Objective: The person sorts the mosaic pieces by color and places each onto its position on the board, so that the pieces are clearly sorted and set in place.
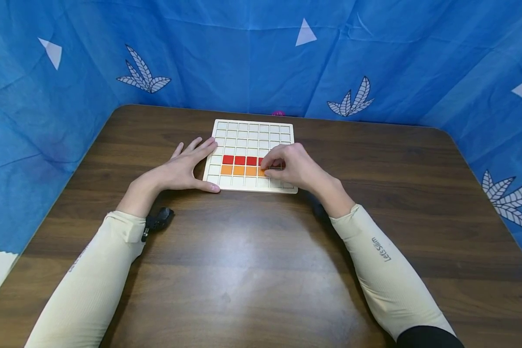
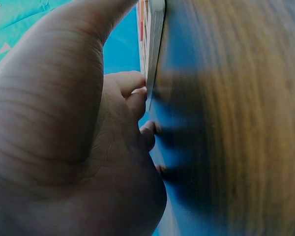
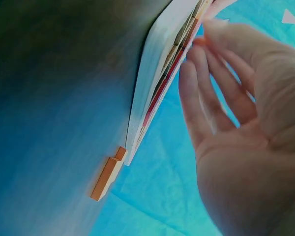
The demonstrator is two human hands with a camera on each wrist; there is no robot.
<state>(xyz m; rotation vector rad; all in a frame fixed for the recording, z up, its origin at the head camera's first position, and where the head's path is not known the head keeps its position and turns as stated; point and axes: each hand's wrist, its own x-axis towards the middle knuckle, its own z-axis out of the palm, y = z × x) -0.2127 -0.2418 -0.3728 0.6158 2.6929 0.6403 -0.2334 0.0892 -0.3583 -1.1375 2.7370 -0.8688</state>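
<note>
A white grid board [image 1: 253,128] lies on the table. It bears a row of red square tiles [image 1: 239,160] and, just below it, a row of orange square tiles [image 1: 239,170]. With fingers spread and straight, my left hand [image 1: 180,169] touches the board's left edge, thumb by the near corner. My right hand [image 1: 293,166] bends over the board's right half, pinching an orange tile [image 1: 262,172] at the right end of the orange row. Its fingers hide part of both rows. The right wrist view shows that hand [image 3: 231,108] close above the board's surface.
Beside the board, the right wrist view shows orange-topped wooden pieces [image 3: 106,178] on the table. The brown wood table [image 1: 226,270] extends around the board. A blue curtain [image 1: 226,58] hangs behind and at both sides.
</note>
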